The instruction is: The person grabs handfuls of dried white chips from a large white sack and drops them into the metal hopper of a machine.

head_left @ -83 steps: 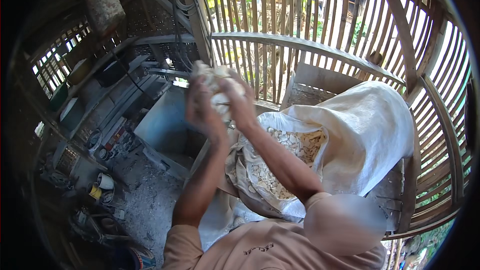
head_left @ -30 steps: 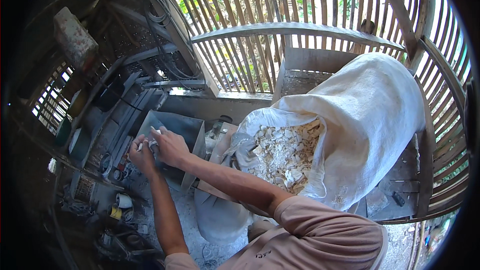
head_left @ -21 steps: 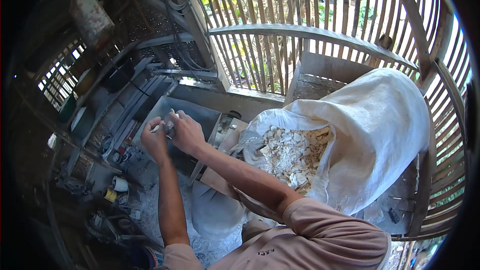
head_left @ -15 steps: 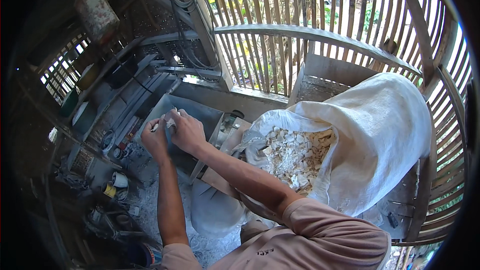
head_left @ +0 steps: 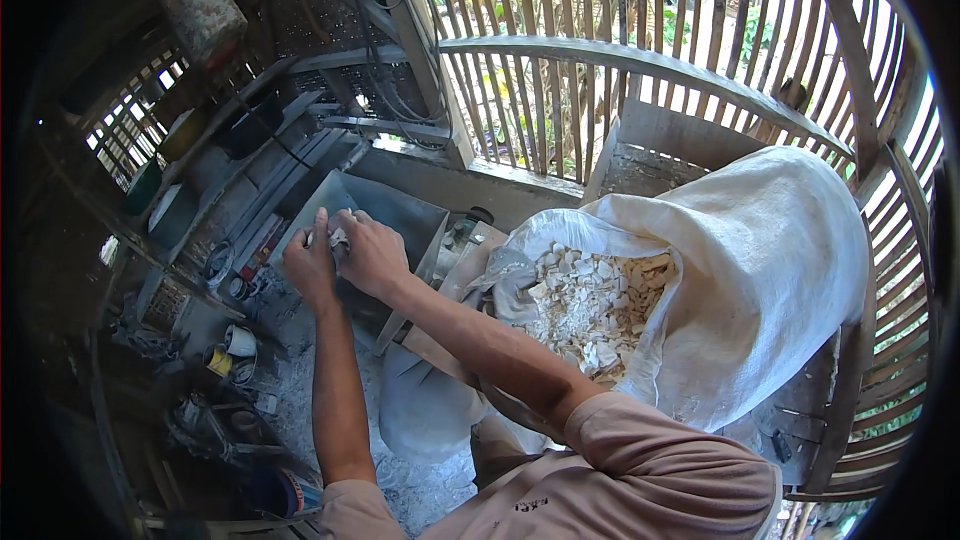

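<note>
Both my arms reach forward over a grey sheet-metal hopper (head_left: 418,221). My left hand (head_left: 309,262) and my right hand (head_left: 372,258) are close together, fingers curled round a whitish chunk (head_left: 338,237) that shows between them. The fingers hide most of it. On my right, a large white woven sack (head_left: 775,250) lies on its side with its mouth towards the hopper. Broken white, dry-looking chips (head_left: 590,310) and powder fill the opening.
A wooden board (head_left: 440,351) crosses beside the hopper, with a pale full bag (head_left: 425,415) below. Buckets (head_left: 240,340) stand on the dusty floor at left. Basins (head_left: 172,215) sit on a far-left shelf. A slatted wall (head_left: 560,70) closes the back and right.
My hands have come closer together over the hopper, and the left fingers now reach up against the chunk. The view has shifted slightly.
</note>
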A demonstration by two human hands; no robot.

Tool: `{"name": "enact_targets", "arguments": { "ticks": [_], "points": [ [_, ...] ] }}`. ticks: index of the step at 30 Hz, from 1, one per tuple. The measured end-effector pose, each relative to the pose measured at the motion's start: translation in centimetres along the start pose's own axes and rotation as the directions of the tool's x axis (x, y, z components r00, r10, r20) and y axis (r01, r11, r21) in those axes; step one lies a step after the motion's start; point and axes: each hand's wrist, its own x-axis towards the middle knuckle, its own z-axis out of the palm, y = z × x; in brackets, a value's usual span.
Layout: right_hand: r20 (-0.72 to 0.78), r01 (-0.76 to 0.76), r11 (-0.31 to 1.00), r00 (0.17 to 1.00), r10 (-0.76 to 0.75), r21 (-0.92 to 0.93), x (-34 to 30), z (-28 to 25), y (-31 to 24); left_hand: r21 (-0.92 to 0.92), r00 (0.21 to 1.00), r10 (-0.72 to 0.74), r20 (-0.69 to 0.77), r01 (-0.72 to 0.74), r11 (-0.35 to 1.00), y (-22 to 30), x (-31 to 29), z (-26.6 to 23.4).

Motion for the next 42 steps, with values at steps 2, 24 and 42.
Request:
{"name": "enact_targets", "arguments": {
  "ticks": [2, 24, 42],
  "points": [
    [0.014, -0.014, 0.999, 1.000, 0.014, -0.032, 0.2, -0.1, 0.1, 0.036, 1.000, 0.014, 0.024, -0.014, 0.999, 0.2, 0.0, 0.1],
    [-0.069, 0.013, 0.997, 0.997, -0.018, -0.078, 0.3, 0.9, 0.0, -0.017, 0.994, 0.094, 0.058, -0.093, 0.996, -3.4, 1.2, 1.1],
    [-0.326, 0.156, 0.969, 0.941, -0.087, 0.194, 0.6, -1.1, 0.2, 0.048, 0.968, -0.056, 0.246, 0.045, 0.998, 0.4, -0.5, 1.0]
  ]
}}
